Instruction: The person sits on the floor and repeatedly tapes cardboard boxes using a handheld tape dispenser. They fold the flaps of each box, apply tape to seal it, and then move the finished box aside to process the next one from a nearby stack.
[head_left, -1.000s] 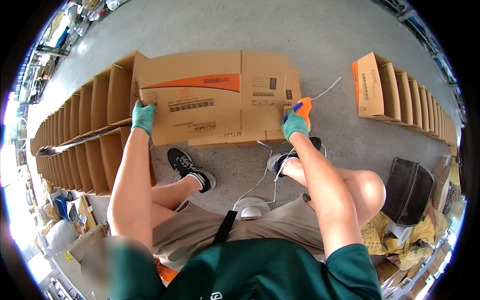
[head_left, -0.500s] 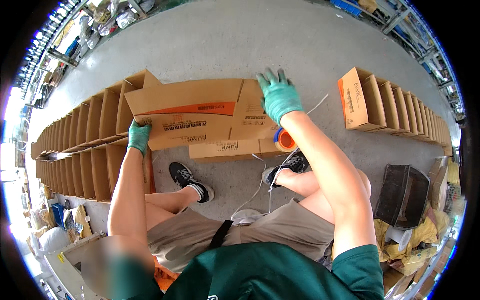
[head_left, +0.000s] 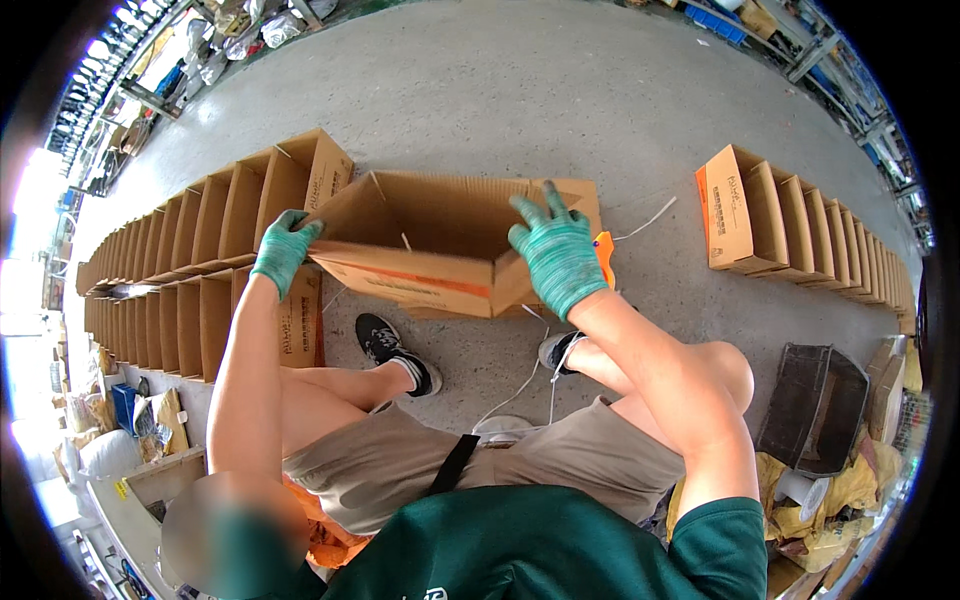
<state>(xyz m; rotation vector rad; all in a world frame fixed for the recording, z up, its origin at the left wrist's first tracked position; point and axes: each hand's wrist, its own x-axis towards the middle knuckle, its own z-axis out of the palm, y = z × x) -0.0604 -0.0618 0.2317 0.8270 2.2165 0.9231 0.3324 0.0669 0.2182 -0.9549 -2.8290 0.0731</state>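
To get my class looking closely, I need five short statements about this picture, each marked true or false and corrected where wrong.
1. The left hand and the right hand are gloved in green. True.
2. The right hand is clenched in a fist. False: it is open, with its fingers spread.
3. The left hand grips one end of a cardboard box. True.
4. That box is folded flat. False: it is opened out and its inside shows.
5. Rows of boxes stand on both sides. True.

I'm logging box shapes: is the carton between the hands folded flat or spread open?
Spread open: the carton has its walls standing apart, and its inside shows from above.
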